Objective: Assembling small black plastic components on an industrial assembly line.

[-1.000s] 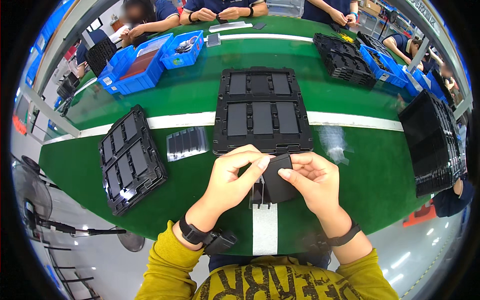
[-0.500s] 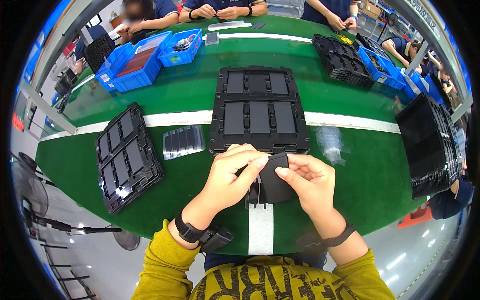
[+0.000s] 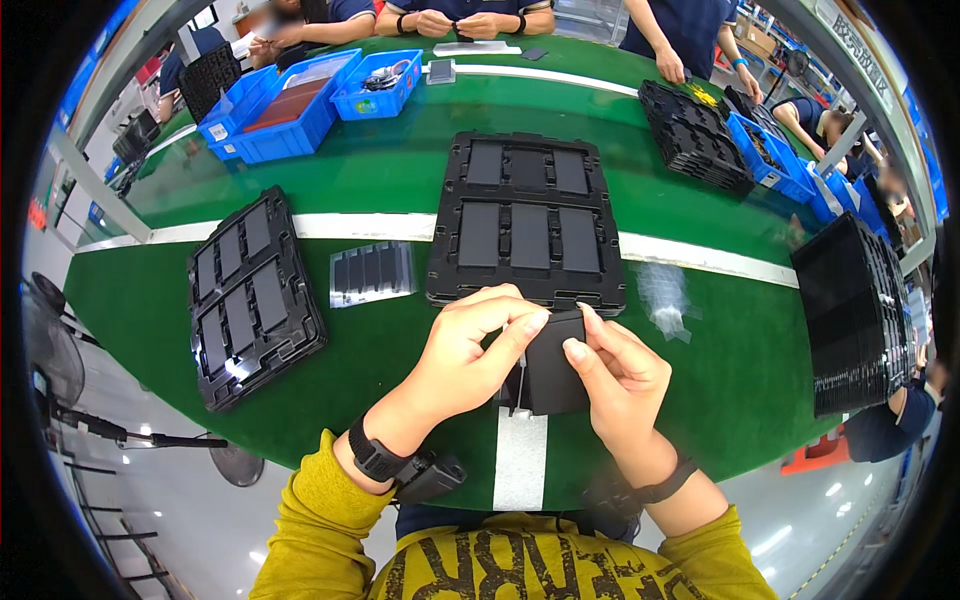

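Both my hands hold a flat black rectangular panel [image 3: 556,372] over the near middle of the table. My left hand [image 3: 475,345] pinches its upper left edge between thumb and fingers. With thumb and fingertips closed, my right hand [image 3: 625,375] grips the upper right edge. A thin silvery strip [image 3: 522,380] hangs along the panel's left side, below my left fingers; its kind cannot be made out. Just beyond my hands lies a black tray [image 3: 480,275] with dark grey flat panels in its slots. The left fingertips partly hide the panel's top corner.
Another filled black tray [image 3: 307,345] lies tilted at left. Beside it is a clear sheet with black strips [image 3: 372,275]. Clear film pieces [image 3: 662,295] lie at right, near a tall stack of black trays [image 3: 850,320]. Blue bins [image 3: 375,95] and co-workers are across the table.
The view has shifted slightly. My right fingers have changed their hold at the panel's top edge, and the panel hangs a little lower. My left hand keeps its pinch.
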Demonstrator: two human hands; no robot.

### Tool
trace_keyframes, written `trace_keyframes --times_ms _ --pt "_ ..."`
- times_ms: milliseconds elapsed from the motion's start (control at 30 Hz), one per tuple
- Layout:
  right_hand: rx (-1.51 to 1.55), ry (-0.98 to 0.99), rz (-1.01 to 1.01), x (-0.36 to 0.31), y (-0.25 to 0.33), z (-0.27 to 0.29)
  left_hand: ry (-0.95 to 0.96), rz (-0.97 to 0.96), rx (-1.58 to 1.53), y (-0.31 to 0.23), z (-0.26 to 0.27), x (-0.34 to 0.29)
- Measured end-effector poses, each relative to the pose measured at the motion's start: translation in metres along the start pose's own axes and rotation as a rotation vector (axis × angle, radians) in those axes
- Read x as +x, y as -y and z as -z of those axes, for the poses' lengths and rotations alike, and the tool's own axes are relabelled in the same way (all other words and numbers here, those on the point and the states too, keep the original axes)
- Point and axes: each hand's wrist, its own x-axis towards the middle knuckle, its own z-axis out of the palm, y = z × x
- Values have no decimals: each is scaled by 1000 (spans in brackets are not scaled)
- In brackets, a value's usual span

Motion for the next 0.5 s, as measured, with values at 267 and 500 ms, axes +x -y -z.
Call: trace_keyframes --times_ms 267,500 --pt "4 10 2 0 1 1 36 -9 -6 4 2 1" --pt "278 -34 -269 0 11 -1 154 -28 -159 -1 9 5"
